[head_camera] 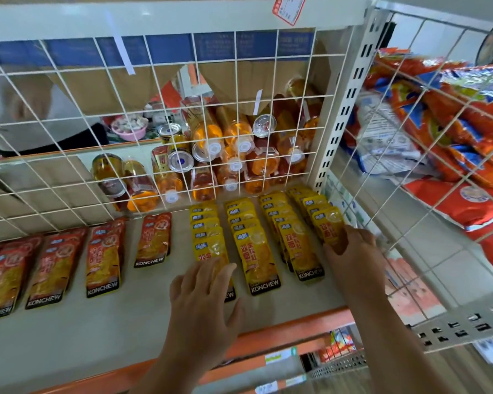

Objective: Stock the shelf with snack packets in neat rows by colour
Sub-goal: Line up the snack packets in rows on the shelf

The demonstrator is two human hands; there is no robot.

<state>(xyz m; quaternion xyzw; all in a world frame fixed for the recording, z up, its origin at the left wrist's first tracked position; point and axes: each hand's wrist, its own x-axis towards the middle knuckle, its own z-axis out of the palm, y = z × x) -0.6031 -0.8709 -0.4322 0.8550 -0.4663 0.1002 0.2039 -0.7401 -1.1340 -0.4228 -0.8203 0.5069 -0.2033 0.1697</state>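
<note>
**Shelf**: pale deck with an orange front strip, closed at the back by a white wire grid.

**Yellow packets**: four overlapping rows. They run from the foot of the wire grid toward the shelf front, below the grid's right end.

**Red packets**: overlapping rows in front of the grid's left half. One single red packet lies alone just in front of the grid, between those rows and the yellow ones.

**Left hand**: palm down on the first-row front packet, in the yellow row nearest the grid's middle. Fingers straight, a little apart, lying flat on it.

**Right hand**: on the fourth-row front packet, in the yellow row under the grid's right corner. Fingers bent over its lower half with the thumb at its side, gripping it.

**Bottles**: amber drink bottles and cans lying directly behind the grid.

**Snack bags**: orange-and-blue bags heaped beyond the grid's right end, behind a second wire panel.
</note>
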